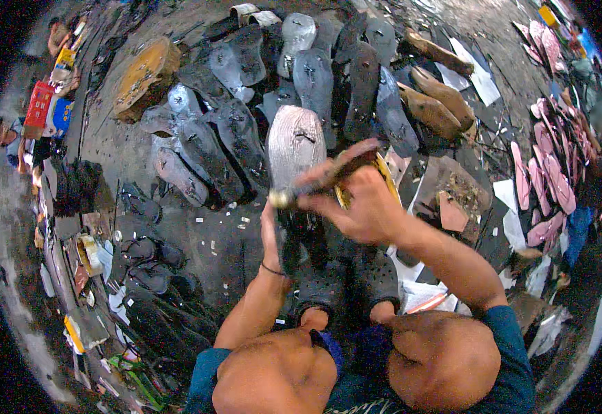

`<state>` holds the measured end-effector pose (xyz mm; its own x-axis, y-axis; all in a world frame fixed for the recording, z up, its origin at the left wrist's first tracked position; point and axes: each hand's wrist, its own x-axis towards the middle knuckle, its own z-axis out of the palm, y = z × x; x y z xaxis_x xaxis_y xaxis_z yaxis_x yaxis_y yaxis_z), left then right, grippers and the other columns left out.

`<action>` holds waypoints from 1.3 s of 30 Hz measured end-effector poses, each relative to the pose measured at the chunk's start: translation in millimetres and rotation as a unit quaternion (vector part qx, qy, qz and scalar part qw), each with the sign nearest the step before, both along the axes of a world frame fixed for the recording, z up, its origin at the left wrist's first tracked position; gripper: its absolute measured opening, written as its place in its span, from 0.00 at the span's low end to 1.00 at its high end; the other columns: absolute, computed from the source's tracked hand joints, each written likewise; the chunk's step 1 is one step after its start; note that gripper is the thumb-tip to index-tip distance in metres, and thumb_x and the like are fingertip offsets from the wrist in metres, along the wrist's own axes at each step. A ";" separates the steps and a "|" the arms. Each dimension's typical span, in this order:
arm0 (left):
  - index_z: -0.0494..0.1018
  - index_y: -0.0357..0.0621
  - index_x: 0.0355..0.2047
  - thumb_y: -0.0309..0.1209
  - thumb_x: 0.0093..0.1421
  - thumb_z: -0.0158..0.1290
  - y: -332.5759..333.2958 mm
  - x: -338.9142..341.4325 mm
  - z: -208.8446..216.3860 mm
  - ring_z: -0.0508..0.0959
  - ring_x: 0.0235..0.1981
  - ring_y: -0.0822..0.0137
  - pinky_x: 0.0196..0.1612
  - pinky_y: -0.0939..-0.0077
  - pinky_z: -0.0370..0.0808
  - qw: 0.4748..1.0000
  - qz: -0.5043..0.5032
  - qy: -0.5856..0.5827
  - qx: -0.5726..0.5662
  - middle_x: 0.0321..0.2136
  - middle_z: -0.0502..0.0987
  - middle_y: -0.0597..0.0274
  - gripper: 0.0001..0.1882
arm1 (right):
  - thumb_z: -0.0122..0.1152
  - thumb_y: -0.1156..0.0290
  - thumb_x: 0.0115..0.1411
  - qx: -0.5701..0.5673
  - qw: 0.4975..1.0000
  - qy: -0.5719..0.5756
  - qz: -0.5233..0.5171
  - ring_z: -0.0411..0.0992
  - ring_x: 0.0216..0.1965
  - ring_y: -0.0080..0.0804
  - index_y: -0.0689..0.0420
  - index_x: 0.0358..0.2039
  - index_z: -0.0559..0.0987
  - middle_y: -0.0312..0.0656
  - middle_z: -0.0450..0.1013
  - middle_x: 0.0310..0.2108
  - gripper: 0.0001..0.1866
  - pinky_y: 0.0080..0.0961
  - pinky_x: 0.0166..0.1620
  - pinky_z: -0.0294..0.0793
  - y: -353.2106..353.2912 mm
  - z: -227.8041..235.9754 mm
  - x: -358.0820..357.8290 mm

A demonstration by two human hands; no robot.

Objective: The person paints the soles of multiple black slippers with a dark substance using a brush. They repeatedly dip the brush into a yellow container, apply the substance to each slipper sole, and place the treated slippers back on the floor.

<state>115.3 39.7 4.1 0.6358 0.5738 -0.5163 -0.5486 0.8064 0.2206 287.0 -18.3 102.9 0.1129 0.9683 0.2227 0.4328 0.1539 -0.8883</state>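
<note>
A shoe last (297, 141) with a pale, silvery, ridged bottom stands upside down in front of me. Its lower end is dark and partly hidden. My left hand (268, 236) wraps round its near side, with a dark band on the wrist. Over the near end, my right hand (368, 207) grips a hammer (335, 169), blurred by motion. The hammer's long brown head reaches across to a round, brass-coloured end beside the last. Something yellow shows behind the right hand; I cannot tell whether it belongs to the hammer.
Several grey-black lasts (313, 86) crowd the floor ahead, with brown wooden lasts (433, 110) at their right. A wooden block (147, 77) lies far left. Pink sole pieces (556, 183) pile up at right, near a stone slab (453, 186). Dark sandals (151, 272) lie at left.
</note>
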 end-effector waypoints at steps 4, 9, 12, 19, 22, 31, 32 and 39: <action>0.72 0.41 0.55 0.54 0.69 0.35 -3.2 -48.6 -29.4 0.81 0.45 0.56 0.51 0.56 0.79 0.997 -0.033 0.015 0.062 0.46 0.80 0.54 0.32 | 0.68 0.71 0.55 0.137 0.987 0.025 0.076 0.79 0.39 0.44 0.58 0.44 0.81 0.44 0.80 0.37 0.15 0.34 0.42 0.77 -9.6 -15.9 -20.4; 0.70 0.39 0.56 0.54 0.68 0.36 23.6 -43.4 -9.5 0.80 0.46 0.55 0.50 0.58 0.78 0.999 -0.001 0.016 0.045 0.49 0.78 0.50 0.32 | 0.62 0.72 0.58 0.212 0.967 -0.028 0.138 0.78 0.41 0.36 0.58 0.45 0.82 0.43 0.79 0.40 0.14 0.33 0.43 0.76 -49.7 -4.7 -22.5; 0.72 0.35 0.52 0.46 0.69 0.36 10.8 -37.7 -9.1 0.79 0.44 0.53 0.48 0.58 0.78 0.992 0.108 0.036 0.062 0.46 0.79 0.48 0.28 | 0.65 0.70 0.59 0.032 0.998 -0.027 0.043 0.78 0.37 0.42 0.55 0.42 0.81 0.44 0.79 0.37 0.11 0.35 0.40 0.78 -25.1 -13.0 -25.2; 0.71 0.41 0.55 0.51 0.70 0.35 23.2 -37.6 3.0 0.78 0.49 0.54 0.54 0.58 0.76 0.998 0.034 -0.015 0.057 0.50 0.78 0.50 0.29 | 0.66 0.67 0.50 0.141 0.984 -0.034 0.101 0.76 0.38 0.39 0.51 0.51 0.78 0.37 0.78 0.36 0.25 0.37 0.40 0.73 -35.5 -10.5 -34.5; 0.72 0.46 0.53 0.53 0.71 0.31 22.9 -32.5 3.9 0.80 0.43 0.60 0.48 0.58 0.78 0.989 -0.080 0.018 0.123 0.41 0.80 0.55 0.29 | 0.61 0.64 0.53 0.143 0.966 -0.128 0.174 0.75 0.37 0.42 0.48 0.51 0.78 0.38 0.77 0.35 0.22 0.41 0.40 0.73 -51.8 5.0 -56.4; 0.73 0.38 0.54 0.45 0.74 0.39 24.2 -17.7 2.0 0.82 0.42 0.62 0.49 0.67 0.79 0.987 -0.024 0.124 0.101 0.47 0.80 0.55 0.24 | 0.58 0.66 0.53 0.237 0.950 -0.166 0.116 0.75 0.36 0.32 0.51 0.47 0.79 0.35 0.74 0.33 0.19 0.31 0.39 0.76 -39.3 5.3 -50.4; 0.74 0.39 0.53 0.46 0.74 0.38 26.4 -2.6 22.9 0.82 0.42 0.61 0.49 0.66 0.79 0.979 -0.048 0.165 0.105 0.46 0.81 0.55 0.25 | 0.59 0.65 0.53 0.240 0.950 -0.123 0.156 0.74 0.35 0.34 0.52 0.47 0.79 0.35 0.74 0.34 0.20 0.33 0.38 0.75 -52.4 6.9 -52.9; 0.72 0.38 0.55 0.50 0.70 0.38 21.8 -36.9 -22.6 0.80 0.45 0.57 0.51 0.60 0.78 0.995 -0.045 -0.024 0.084 0.47 0.80 0.52 0.29 | 0.59 0.65 0.57 0.201 0.953 -0.073 0.214 0.74 0.36 0.36 0.50 0.45 0.80 0.36 0.76 0.36 0.15 0.36 0.39 0.73 -50.0 5.2 -53.8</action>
